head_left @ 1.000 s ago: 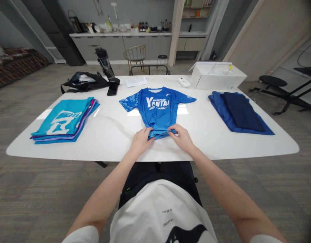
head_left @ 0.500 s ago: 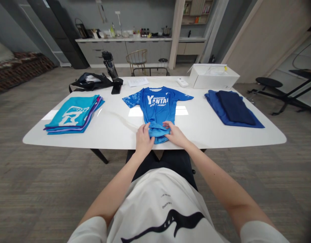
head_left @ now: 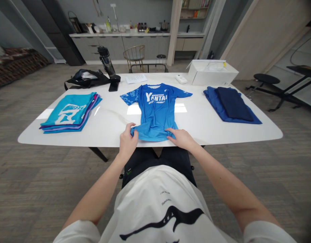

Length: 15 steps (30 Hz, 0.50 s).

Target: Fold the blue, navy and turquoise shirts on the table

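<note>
Blue short-sleeved fabric shirt [head_left: 157, 113] lies spread, hem not yet smooth; left hand [head_left: 128, 140] and right hand [head_left: 182, 138] pinch its corners.

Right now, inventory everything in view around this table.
Yantai marathon T-shirt: 1, blue, centre
clothes stack: 1, turquoise and purple, left
clothes pile: 1, navy over blue, right
bag: 1, black, far left
water bottle: 1, black, beside bag
phone: 1, black, by bottle
printed sheet: 1, white, far side
box: 1, white, far right
small device: 1, white, beside box
table: 1, white, foreground
chair: 1, gold, beyond table
chair frame: 1, black, far edge
stools: 2, black, beyond table
left grip: 1, bare, on T-shirt, left
right grip: 1, bare, on T-shirt, right
</note>
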Each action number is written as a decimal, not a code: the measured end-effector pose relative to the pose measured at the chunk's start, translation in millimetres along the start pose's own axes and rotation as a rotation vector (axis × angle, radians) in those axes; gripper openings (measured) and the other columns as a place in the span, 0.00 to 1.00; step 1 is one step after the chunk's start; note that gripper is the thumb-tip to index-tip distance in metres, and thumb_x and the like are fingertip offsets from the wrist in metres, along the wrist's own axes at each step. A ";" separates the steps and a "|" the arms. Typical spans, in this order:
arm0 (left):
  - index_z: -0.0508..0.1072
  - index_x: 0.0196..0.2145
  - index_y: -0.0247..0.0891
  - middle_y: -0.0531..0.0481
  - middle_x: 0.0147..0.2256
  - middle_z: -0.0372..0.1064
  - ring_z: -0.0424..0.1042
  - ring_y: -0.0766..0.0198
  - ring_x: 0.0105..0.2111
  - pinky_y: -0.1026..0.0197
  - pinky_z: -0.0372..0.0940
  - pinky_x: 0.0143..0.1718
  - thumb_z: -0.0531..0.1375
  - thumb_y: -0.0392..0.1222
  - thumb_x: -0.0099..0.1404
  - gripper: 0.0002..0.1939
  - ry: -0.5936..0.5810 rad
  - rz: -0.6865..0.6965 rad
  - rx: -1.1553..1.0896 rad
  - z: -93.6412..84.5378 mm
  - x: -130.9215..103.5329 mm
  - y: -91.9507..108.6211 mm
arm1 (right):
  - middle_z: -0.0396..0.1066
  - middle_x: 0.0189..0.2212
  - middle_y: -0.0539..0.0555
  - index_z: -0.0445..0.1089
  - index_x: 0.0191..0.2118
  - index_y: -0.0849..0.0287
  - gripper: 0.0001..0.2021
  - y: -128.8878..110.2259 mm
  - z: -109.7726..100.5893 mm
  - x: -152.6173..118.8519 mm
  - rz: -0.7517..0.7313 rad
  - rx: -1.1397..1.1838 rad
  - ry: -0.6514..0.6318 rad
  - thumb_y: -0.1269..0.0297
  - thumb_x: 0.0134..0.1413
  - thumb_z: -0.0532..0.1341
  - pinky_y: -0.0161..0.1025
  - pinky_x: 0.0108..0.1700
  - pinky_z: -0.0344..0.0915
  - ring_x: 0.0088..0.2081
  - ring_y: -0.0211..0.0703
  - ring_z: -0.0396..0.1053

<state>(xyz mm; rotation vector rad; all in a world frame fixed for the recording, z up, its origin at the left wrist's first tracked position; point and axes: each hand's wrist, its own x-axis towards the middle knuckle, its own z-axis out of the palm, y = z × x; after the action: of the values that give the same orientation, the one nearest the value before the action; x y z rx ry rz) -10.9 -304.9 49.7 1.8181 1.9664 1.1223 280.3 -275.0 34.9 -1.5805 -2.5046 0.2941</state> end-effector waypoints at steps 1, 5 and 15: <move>0.70 0.54 0.46 0.53 0.31 0.72 0.72 0.60 0.29 0.60 0.65 0.38 0.53 0.42 0.68 0.17 -0.021 0.007 0.042 -7.6 -1.9 -6.5 | 0.79 0.43 0.58 0.64 0.65 0.52 0.23 2.9 -2.9 -2.8 0.027 -0.004 -0.016 0.55 0.68 0.58 0.43 0.43 0.66 0.42 0.54 0.77; 0.74 0.52 0.48 0.52 0.32 0.74 0.74 0.56 0.32 0.59 0.66 0.38 0.55 0.40 0.65 0.19 -0.169 -0.011 0.164 -25.6 -3.6 -31.3 | 0.80 0.38 0.55 0.62 0.68 0.48 0.25 11.7 -12.0 -14.7 0.028 -0.023 -0.046 0.56 0.68 0.57 0.41 0.38 0.64 0.38 0.54 0.77; 0.73 0.51 0.44 0.44 0.49 0.77 0.76 0.52 0.49 0.52 0.67 0.52 0.52 0.47 0.71 0.15 -0.389 0.185 0.058 -3.9 5.4 -40.1 | 0.77 0.30 0.55 0.73 0.34 0.53 0.24 0.6 -19.1 -11.2 0.099 -0.046 -0.028 0.37 0.64 0.55 0.39 0.33 0.56 0.34 0.51 0.74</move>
<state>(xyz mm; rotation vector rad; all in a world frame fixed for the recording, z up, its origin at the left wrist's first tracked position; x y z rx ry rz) -44.4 -298.6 27.5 2.0952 1.6496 0.6914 290.2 -283.4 52.8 -1.7325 -2.4753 0.2750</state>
